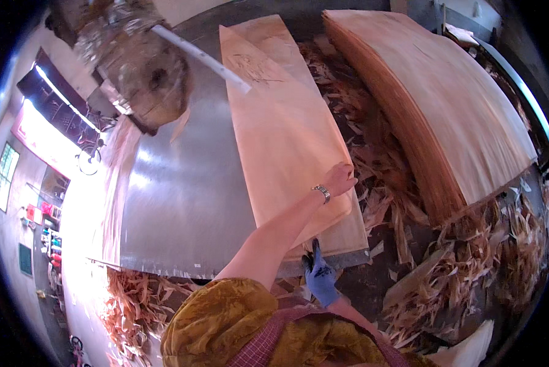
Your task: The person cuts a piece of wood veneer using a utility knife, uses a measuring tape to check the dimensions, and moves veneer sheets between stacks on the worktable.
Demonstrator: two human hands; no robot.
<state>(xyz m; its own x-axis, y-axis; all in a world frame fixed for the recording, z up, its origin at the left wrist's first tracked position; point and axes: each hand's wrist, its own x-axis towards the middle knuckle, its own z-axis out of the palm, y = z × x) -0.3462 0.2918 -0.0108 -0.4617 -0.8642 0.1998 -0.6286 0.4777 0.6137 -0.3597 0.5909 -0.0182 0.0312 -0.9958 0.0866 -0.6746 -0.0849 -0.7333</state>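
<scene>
At the table's right side, both our hands are at the edges of a pale wood sheet

Reading the view as a clock face, we find the wood sheet [280,153] at the centre, its long strip running from twelve o'clock toward five over the metal tabletop [183,202]. Its near right corner is rounded and looks raised, and a lower sheet [345,237] shows beneath it.

Our bare left hand [339,178], with a metal-banded watch [322,193] at the wrist, lies just toward three o'clock on the sheet's right edge. Its fingers are curled nearly closed; we cannot tell whether they pinch the wood. Our right hand [320,278], in a blue glove with dark fingertips, is at five o'clock by the near edge. It is partly open, fingers parted and pointing toward twelve; we cannot tell if they touch the sheet.

At two o'clock we see a thick stack of similar sheets [452,110]. Wood scraps [470,269] are heaped at four o'clock, with more between seven and eight. Between ten and eleven hangs a blurred brown bulk [155,79], its kind unclear to us, with a white strip [201,58] jutting toward the sheet.
</scene>
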